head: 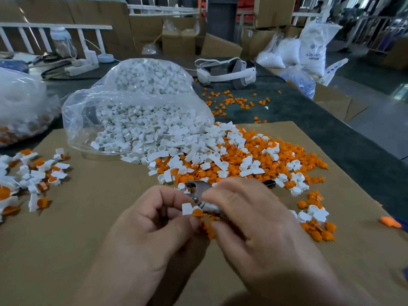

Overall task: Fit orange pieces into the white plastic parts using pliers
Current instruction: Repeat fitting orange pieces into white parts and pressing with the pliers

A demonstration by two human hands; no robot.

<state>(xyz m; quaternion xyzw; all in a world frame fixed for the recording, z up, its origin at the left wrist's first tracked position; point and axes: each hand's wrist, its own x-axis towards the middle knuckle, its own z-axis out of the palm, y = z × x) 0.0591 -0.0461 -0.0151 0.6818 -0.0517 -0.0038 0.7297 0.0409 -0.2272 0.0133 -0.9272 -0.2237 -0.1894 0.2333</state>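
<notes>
Dozens of fitted pieces (33,173) lie left of the cardboard sheet (99,217); heaps remain. Your left hand (152,219) pinches a white part (187,208); your right hand (249,215) grips the pliers (195,191).

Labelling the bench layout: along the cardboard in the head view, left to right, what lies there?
Finished white-and-orange parts → open clear bag of white parts → mixed orange and white pile → loose orange piece at the right edge.
</notes>
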